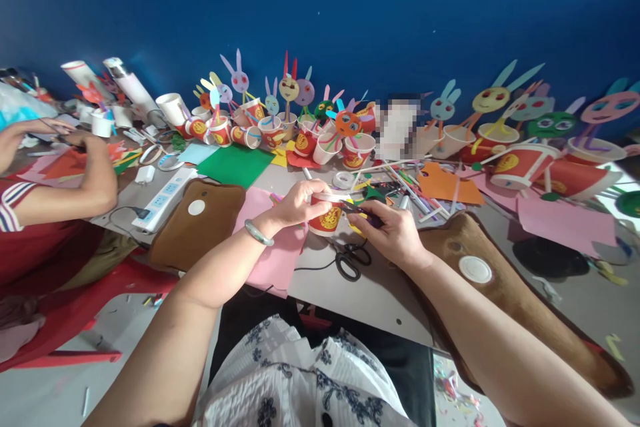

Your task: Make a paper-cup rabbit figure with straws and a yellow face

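White floral cloth (280, 373) lies nearest; past it, just over the 1 red cup (325, 222), the left hand (296, 204) pinches what looks like 1 white strip (329, 197) and the right hand (397, 231) grips 1 pair of dark scissors (354, 207). Across the cup the strip's long axis runs roughly left to right, its right end near the blades, the left hand closer. Around the cup, the desk (320, 290) carries 1 loose black pair (353, 256) nearer the body and 2 brown cushions (200, 233), 1 each side.
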